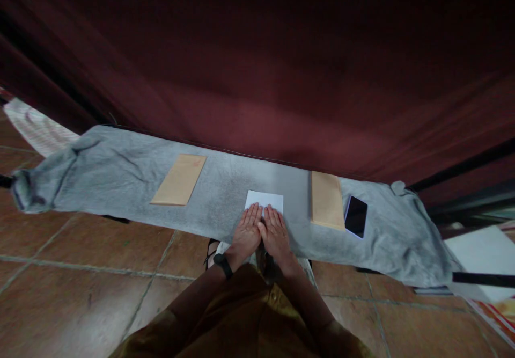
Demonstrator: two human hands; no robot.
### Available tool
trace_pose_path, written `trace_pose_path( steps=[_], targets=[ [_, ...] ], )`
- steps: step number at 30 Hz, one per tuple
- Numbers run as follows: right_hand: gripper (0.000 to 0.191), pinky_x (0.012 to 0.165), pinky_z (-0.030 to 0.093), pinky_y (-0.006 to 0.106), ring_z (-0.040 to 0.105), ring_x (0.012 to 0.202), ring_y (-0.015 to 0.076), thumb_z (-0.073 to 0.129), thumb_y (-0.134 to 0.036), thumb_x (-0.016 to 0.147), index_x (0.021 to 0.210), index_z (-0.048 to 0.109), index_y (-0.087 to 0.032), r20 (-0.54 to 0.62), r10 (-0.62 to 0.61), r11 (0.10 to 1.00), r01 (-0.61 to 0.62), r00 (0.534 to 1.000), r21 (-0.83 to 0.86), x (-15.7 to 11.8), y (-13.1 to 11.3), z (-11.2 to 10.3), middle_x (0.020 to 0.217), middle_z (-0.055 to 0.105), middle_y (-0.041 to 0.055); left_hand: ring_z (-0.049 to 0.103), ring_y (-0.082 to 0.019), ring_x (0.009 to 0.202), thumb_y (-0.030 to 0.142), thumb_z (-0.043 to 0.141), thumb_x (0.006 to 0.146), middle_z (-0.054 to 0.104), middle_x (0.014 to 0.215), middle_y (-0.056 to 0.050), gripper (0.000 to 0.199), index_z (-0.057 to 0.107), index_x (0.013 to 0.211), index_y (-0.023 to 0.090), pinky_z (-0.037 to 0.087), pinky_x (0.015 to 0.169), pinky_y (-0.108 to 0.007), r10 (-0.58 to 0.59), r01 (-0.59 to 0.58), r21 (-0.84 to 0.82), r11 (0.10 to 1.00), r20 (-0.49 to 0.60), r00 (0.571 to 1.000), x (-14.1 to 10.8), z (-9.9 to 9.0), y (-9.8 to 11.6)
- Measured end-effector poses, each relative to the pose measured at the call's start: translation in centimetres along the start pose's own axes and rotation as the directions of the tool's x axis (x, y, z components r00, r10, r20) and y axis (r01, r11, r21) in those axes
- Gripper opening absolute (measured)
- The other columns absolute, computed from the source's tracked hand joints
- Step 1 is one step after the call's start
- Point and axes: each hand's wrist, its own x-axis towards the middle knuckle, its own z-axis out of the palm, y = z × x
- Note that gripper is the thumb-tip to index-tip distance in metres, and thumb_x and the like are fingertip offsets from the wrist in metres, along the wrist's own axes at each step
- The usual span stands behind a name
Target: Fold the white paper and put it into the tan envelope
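Observation:
A small white sheet of paper [264,198] lies on the grey cloth near its front edge. My left hand [247,232] rests flat with its fingertips on the lower left part of the sheet, a dark band round the wrist. Beside it my right hand [275,233] lies flat too, fingertips on the lower right part, and the thumbs meet or nearly meet. Neither hand grips anything. The hands cover the sheet's near edge.
Brown envelopes lie on the grey cloth [225,186], one at the left [180,180] and a stack at the right [326,201]. A phone [356,217] is beside the stack. Behind hangs a dark red curtain [257,111]. White sheets [486,258] show at the far right.

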Motion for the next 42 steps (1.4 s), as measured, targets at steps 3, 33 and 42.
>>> trace_pose_path(
  steps=[3, 33, 42],
  targets=[
    [0.053, 0.124, 0.030, 0.051, 0.033, 0.154, 0.0265, 0.042, -0.027, 0.107, 0.158, 0.039, -0.012, 0.004, -0.012, 0.999, 0.013, 1.000, -0.033, 0.0, 0.6, -0.5, 0.164, 0.036, 0.0162, 0.025, -0.028, 0.156, 0.020, 0.037, 0.099, 0.031, 0.165, -0.020, 0.067, 0.023, 0.163, 0.006, 0.028, 0.127, -0.049, -0.049, 0.048, -0.021, 0.999, -0.036, 0.998, -0.3, -0.2, -0.2],
    [0.053, 0.123, 0.027, 0.054, 0.038, 0.150, 0.0295, 0.035, -0.027, 0.108, 0.157, 0.039, -0.010, -0.067, -0.004, 0.993, -0.004, 0.998, -0.115, -0.7, 3.3, 0.0, 0.162, 0.041, 0.0174, 0.025, -0.029, 0.156, 0.051, 0.026, 0.107, 0.033, 0.164, -0.021, 0.072, 0.037, 0.156, 0.001, 0.023, 0.128, -0.046, -0.145, 0.146, -0.021, 0.989, 0.041, 0.989, 5.6, 0.9, -0.3],
    [0.051, 0.124, 0.026, 0.055, 0.039, 0.150, 0.0294, 0.034, -0.028, 0.109, 0.156, 0.042, -0.010, -0.079, 0.059, 0.992, -0.067, 0.995, -0.105, -0.1, 2.7, -0.1, 0.161, 0.042, 0.0166, 0.025, -0.031, 0.156, 0.040, 0.028, 0.106, 0.032, 0.165, -0.020, 0.065, 0.033, 0.159, 0.002, 0.027, 0.126, -0.050, -0.158, 0.158, 0.011, 0.987, -0.052, 0.986, 4.9, 1.8, -1.7]
  ],
)
